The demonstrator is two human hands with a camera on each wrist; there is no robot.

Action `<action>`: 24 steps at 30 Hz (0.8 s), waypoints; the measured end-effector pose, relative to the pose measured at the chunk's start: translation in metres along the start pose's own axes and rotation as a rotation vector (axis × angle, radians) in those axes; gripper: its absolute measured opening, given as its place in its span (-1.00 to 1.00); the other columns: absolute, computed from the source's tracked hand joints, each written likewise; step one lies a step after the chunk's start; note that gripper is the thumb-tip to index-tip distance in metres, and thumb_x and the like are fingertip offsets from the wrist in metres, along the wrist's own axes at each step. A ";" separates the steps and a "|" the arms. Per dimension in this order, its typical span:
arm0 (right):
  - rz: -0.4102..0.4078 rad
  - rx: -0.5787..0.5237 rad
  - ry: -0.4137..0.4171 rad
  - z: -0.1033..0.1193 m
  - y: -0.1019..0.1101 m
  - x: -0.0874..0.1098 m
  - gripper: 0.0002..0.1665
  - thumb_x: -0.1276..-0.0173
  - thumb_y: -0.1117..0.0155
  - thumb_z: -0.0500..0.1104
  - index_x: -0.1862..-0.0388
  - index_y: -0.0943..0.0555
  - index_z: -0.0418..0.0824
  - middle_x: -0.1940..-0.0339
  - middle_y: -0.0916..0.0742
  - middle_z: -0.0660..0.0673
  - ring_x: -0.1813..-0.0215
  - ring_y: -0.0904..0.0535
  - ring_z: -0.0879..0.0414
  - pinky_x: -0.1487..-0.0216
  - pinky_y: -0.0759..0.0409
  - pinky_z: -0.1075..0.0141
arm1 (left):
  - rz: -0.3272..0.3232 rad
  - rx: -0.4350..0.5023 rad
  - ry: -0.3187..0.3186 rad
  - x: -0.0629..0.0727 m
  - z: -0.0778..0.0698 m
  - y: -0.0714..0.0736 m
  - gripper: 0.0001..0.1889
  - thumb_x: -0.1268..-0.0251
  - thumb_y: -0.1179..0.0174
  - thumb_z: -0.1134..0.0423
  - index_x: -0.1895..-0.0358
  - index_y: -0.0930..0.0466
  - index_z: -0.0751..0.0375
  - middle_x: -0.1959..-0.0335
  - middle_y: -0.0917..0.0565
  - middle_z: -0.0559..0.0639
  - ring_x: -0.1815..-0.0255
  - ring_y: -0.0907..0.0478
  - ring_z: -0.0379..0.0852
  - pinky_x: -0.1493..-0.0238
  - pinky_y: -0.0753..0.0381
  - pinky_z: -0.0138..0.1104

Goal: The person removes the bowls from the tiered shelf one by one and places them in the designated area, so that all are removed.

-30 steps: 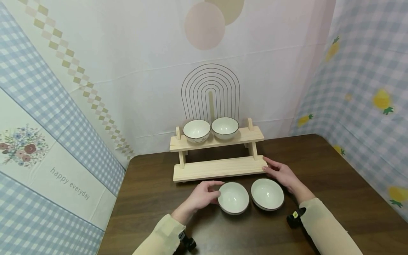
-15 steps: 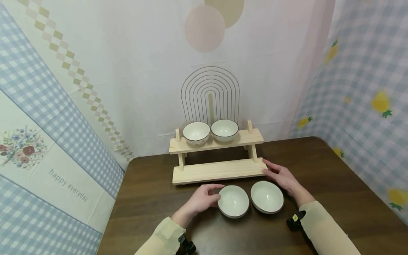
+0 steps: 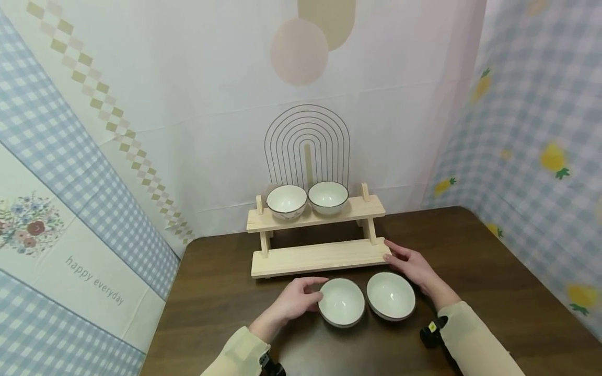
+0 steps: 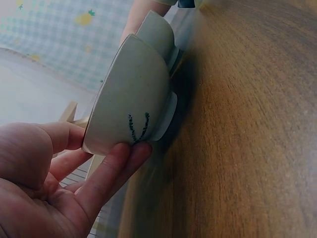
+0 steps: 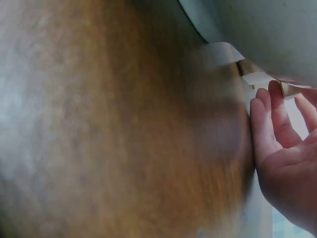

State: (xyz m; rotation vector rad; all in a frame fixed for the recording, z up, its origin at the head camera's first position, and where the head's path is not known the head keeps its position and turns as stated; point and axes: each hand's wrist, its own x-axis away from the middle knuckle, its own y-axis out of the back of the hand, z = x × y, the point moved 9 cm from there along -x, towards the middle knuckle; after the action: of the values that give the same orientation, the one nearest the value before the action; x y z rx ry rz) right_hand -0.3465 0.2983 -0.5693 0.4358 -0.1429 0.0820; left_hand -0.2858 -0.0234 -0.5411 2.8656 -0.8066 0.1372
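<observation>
I have the left hand (image 3: 296, 300) pinching a round white ceramic bowl (image 3: 342, 303), the right hand (image 3: 414, 267) gripping a pale two-tier wooden rack (image 3: 320, 257).

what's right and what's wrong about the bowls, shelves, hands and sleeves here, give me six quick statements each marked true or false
1. The rear left bowl and rear right bowl stand on the upper shelf. True.
2. All four bowls are upside down. False: their openings face up.
3. The left hand holds the front left bowl. True.
4. The right hand has its fingers at the right end of the lower shelf. True.
5. The front left bowl stands on the lower shelf. False: it is in front of that shelf.
6. Both sleeves are black. False: the sleeves are pale cream.
</observation>
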 end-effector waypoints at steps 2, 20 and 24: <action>-0.001 -0.002 0.003 0.001 0.000 0.000 -0.11 -0.57 -0.33 0.22 -0.73 -0.29 -0.03 -0.60 -0.40 -0.46 -0.51 -0.43 -0.28 -0.38 -0.61 -0.03 | -0.002 -0.008 -0.002 0.001 -0.001 0.000 -0.55 -0.50 -0.21 0.43 -0.40 -0.58 0.41 0.04 -0.77 0.26 0.14 -0.79 0.07 0.14 -0.84 -0.13; 0.016 -0.011 0.015 0.004 -0.001 0.002 -0.10 -0.58 -0.32 0.22 -0.74 -0.27 -0.04 -0.63 -0.36 -0.46 -0.55 -0.40 -0.30 -0.40 -0.59 -0.03 | 0.023 -0.002 0.035 0.003 -0.002 -0.002 -0.55 -0.54 -0.25 0.37 -0.42 -0.57 0.36 -0.01 -0.76 0.23 0.16 -0.81 0.07 0.06 -0.83 -0.04; 0.015 -0.008 0.015 0.004 -0.001 0.003 -0.10 -0.58 -0.31 0.22 -0.74 -0.27 -0.04 -0.62 -0.36 -0.48 -0.54 -0.41 -0.29 -0.40 -0.59 -0.03 | 0.044 0.027 0.052 0.004 -0.001 -0.002 -0.54 -0.54 -0.26 0.36 -0.43 -0.55 0.36 -0.01 -0.77 0.25 0.14 -0.81 0.08 0.04 -0.82 -0.01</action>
State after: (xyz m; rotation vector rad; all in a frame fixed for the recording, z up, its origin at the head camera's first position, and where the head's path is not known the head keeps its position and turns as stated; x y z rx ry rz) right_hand -0.3441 0.2958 -0.5662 0.4258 -0.1316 0.0995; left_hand -0.2816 -0.0233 -0.5400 2.8580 -0.8643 0.2288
